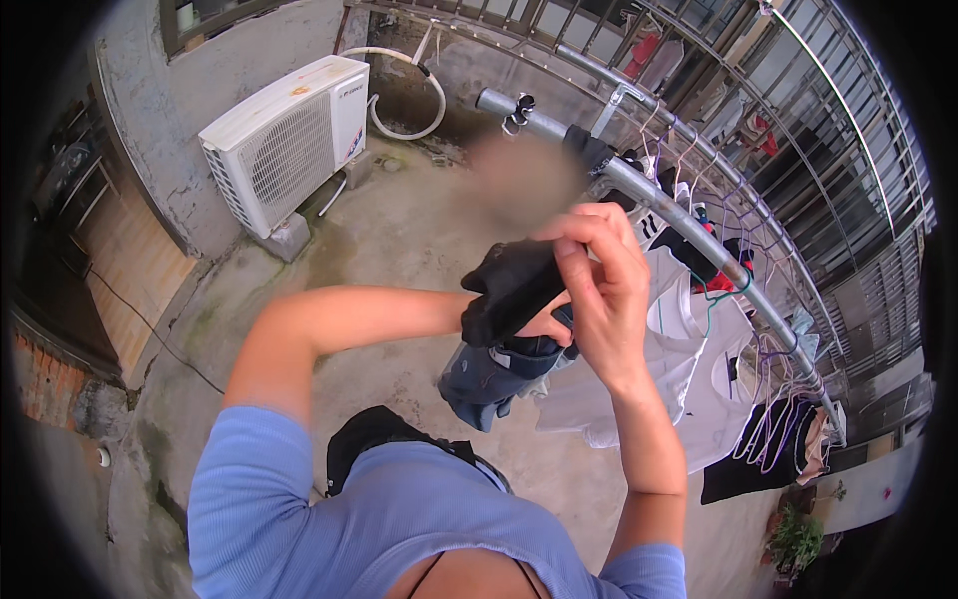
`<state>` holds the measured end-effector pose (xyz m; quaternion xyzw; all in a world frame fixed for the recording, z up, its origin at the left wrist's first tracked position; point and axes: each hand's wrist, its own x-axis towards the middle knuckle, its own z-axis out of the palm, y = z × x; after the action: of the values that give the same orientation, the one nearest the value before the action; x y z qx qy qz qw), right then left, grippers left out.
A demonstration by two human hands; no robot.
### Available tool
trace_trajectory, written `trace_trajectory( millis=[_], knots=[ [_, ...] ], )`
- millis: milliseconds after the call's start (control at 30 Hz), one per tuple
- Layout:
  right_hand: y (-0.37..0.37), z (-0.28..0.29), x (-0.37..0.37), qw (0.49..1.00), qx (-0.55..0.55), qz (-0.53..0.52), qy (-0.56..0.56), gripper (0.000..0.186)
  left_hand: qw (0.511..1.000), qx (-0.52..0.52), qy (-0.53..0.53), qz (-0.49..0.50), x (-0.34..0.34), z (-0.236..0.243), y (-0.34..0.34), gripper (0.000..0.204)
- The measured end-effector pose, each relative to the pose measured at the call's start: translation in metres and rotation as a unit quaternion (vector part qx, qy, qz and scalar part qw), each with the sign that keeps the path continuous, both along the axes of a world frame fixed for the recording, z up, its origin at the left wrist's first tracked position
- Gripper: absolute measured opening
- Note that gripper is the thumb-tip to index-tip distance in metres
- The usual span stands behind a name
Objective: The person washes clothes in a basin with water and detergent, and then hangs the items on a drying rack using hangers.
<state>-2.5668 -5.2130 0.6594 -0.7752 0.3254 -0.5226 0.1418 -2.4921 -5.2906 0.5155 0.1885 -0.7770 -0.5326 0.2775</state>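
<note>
My right hand point(599, 290) pinched a dark garment point(509, 290) up near the metal clothes rail point(679, 222); my left hand point(549, 324) gripped it underneath, with white shirts point(689, 369) hanging just right.

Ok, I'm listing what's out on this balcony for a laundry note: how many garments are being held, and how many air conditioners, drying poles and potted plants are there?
Held garments: 2 (black garment, blue-grey garment)
Air conditioner: 1
Drying pole: 1
Potted plant: 1
Total: 5
</note>
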Motion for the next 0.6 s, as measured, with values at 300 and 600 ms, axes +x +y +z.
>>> trace_trajectory(
  millis=[300,600],
  knots=[
    [-0.072,0.085,-0.094,0.901,-0.255,-0.341,0.078,0.021,0.988,0.156,0.001,-0.018,0.018,-0.002,0.005,0.056],
    [-0.152,0.039,-0.143,0.889,0.005,-0.337,0.311,0.039,0.992,0.117,0.023,0.039,0.062,-0.006,0.015,0.051]
  ],
)
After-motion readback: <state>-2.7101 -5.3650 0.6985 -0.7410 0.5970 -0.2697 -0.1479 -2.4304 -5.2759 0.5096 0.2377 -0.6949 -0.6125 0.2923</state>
